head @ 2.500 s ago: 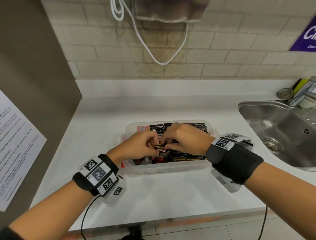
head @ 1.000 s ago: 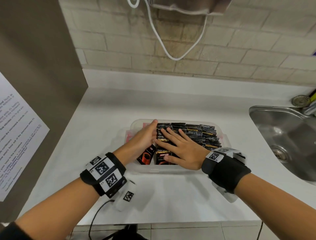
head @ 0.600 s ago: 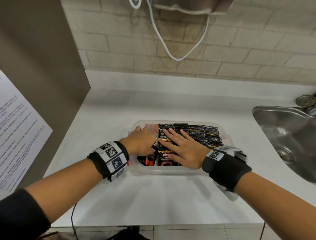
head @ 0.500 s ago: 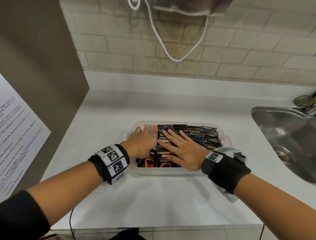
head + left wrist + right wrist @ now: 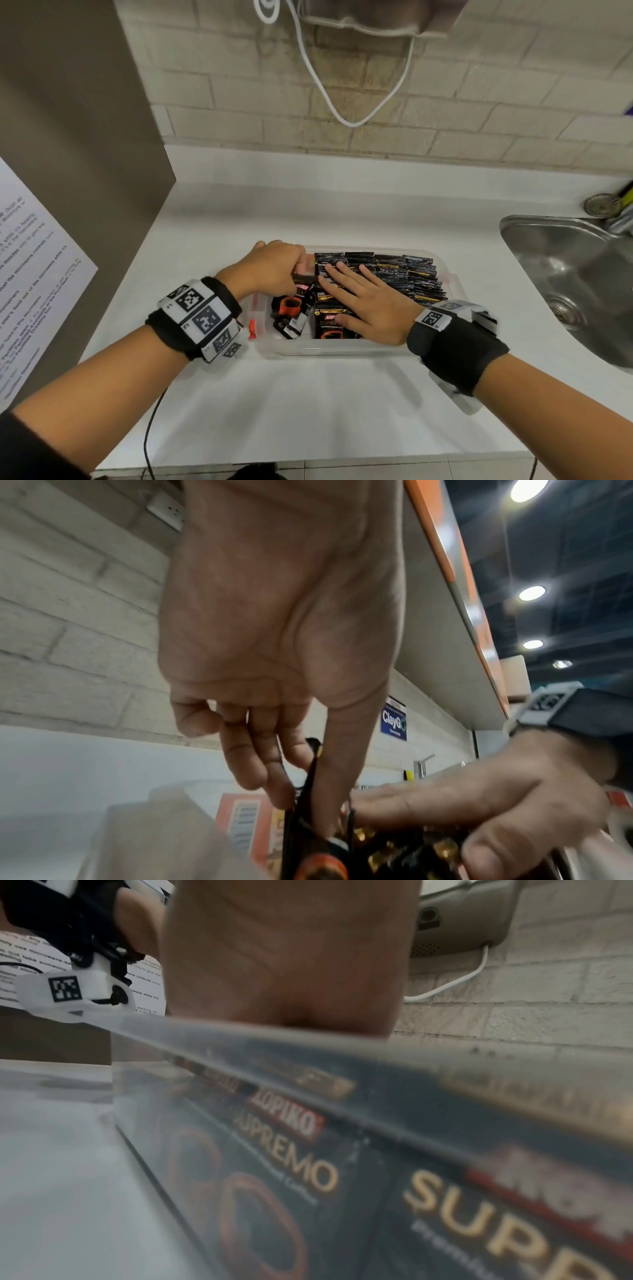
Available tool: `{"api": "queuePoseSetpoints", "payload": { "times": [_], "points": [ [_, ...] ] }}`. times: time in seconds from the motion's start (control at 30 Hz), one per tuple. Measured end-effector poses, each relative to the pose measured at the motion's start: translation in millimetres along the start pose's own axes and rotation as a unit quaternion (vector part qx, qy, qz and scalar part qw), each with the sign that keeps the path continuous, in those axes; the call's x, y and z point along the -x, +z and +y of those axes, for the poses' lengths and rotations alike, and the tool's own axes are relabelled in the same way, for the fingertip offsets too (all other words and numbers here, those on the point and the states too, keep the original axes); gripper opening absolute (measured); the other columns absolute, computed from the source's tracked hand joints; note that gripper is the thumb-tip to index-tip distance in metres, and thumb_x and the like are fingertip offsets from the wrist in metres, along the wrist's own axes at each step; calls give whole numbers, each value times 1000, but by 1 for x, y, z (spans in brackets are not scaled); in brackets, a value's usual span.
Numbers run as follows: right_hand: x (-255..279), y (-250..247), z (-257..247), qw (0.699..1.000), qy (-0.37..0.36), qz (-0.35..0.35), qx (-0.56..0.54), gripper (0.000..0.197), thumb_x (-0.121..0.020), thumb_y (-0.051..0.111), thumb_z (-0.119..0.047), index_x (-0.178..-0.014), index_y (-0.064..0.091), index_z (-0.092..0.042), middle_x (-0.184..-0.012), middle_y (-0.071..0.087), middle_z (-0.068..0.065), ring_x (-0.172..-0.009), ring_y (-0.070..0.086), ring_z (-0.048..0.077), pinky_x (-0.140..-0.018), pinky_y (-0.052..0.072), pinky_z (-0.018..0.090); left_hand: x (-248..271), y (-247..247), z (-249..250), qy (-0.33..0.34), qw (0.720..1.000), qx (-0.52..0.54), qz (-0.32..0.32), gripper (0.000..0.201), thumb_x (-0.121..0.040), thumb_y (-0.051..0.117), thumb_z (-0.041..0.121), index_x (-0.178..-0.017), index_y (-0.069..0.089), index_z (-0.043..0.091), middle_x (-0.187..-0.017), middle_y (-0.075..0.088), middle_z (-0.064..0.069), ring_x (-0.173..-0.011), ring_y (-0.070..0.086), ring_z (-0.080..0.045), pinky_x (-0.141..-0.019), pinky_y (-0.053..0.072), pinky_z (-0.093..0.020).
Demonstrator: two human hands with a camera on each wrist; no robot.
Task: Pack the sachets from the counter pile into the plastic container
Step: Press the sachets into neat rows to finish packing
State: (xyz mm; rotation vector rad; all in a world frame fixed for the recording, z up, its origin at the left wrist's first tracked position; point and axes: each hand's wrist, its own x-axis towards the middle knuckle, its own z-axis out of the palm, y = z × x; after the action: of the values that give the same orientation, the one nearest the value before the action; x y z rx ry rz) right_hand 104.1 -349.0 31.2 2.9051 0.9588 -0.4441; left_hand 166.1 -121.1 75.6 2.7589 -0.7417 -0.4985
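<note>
A clear plastic container [image 5: 342, 350] stands mid-counter, filled with rows of black sachets [image 5: 404, 274]. My right hand [image 5: 342, 291] lies flat, fingers spread, pressing on the left part of the rows. My left hand [image 5: 298, 270] reaches into the container's left end. In the left wrist view its thumb and fingers [image 5: 270, 777] pinch one black sachet [image 5: 304, 791] held on edge beside the stack. A few loose sachets [image 5: 291, 308] lie in the gap under it. Through the container wall [image 5: 308, 1053] the right wrist view shows sachet fronts [image 5: 291, 1150].
A steel sink [image 5: 565, 274] is set into the white counter [image 5: 308, 411] at the right. A brown panel [image 5: 68, 137] with a paper notice [image 5: 27, 274] closes the left side. A white cable [image 5: 342, 102] hangs on the brick wall behind.
My left hand went from lying straight along the stack's left side to curling down and pinching a sachet at the container's left end. My right hand stayed flat on the sachets.
</note>
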Motion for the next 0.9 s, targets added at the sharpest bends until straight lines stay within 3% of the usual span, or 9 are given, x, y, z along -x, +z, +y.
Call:
{"api": "queuePoseSetpoints", "payload": {
  "times": [0.07, 0.13, 0.23, 0.33, 0.47, 0.6, 0.67, 0.8, 0.9],
  "points": [
    [1, 0, 0, 1000, 2, 8, -7, 65, -106, 22, -50, -156, -14, -29, -164, -21, -3, -150, -25, 15, -122, -16, 39, 4, -10, -2, -2, 998, 64, 0, 32, -80, 76, 12, -82, 49, 28, -87, 59, 7, -80, 54, -14, -66, 40, -28],
    [3, -1, 0, 1000, 5, 13, -17, 66, -105, 21, -51, -158, -11, -26, -165, -18, -2, -150, -24, 15, -123, -14, 40, 10, -23, -4, 14, 992, 129, -9, 31, -79, 80, 11, -84, 54, 27, -85, 63, 7, -74, 57, -13, -66, 46, -29],
    [7, -3, 1, 999, 5, 15, -33, 68, -100, 13, -58, -155, -13, -27, -165, -18, -3, -150, -23, 14, -124, -10, 41, 21, -37, 0, 58, 974, 212, -58, 31, -79, 83, 8, -82, 58, 26, -73, 65, 12, -66, 55, -13, -63, 45, -27],
    [11, -6, 4, 999, 5, 13, -34, 63, -100, 14, -58, -148, -16, -30, -164, -18, -3, -150, -23, 14, -125, -9, 42, 26, -38, 11, 70, 976, 190, -77, 29, -80, 82, 9, -82, 57, 23, -77, 67, 4, -66, 56, -13, -66, 46, -31],
    [13, -7, 4, 999, 10, 9, -36, 60, -105, 21, -51, -148, -15, -28, -164, -18, -2, -151, -23, 15, -125, -8, 41, 29, -42, 17, 77, 980, 178, -40, 30, -79, 83, 12, -81, 56, 26, -86, 68, -9, -68, 54, -14, -69, 47, -36],
    [15, -8, 2, 998, 19, 13, -60, 60, -108, 22, -44, -158, 0, -20, -165, -15, -1, -151, -20, 14, -125, -5, 42, 29, -35, 23, 81, 974, 197, -72, 28, -78, 83, 11, -83, 58, 24, -79, 68, 2, -69, 57, -13, -73, 51, -39],
    [17, -9, 3, 995, 21, 24, -91, 59, -109, 24, -37, -159, -1, -20, -166, -12, -2, -152, -18, 12, -125, -4, 40, 25, -22, 28, 70, 980, 173, -67, 31, -77, 83, 12, -81, 55, 26, -80, 66, 3, -70, 57, -12, -74, 51, -39],
    [24, -13, 5, 984, 10, 68, -162, 63, -107, 34, -20, -159, 0, -19, -168, -4, -1, -153, -10, 11, -126, 1, 40, 15, 12, 35, 54, 991, 114, -36, 38, -74, 83, 15, -77, 46, 27, -83, 59, 3, -73, 52, -13, -65, 42, -30],
    [25, -14, 3, 983, 3, 91, -161, 60, -108, 31, -33, -160, 3, -25, -168, -1, -4, -154, -7, 9, -126, -1, 39, 11, 36, 39, 41, 994, 100, -11, 44, -72, 83, 15, -79, 41, 28, -96, 55, 0, -82, 50, -17, -63, 39, -28]
  ]
}}
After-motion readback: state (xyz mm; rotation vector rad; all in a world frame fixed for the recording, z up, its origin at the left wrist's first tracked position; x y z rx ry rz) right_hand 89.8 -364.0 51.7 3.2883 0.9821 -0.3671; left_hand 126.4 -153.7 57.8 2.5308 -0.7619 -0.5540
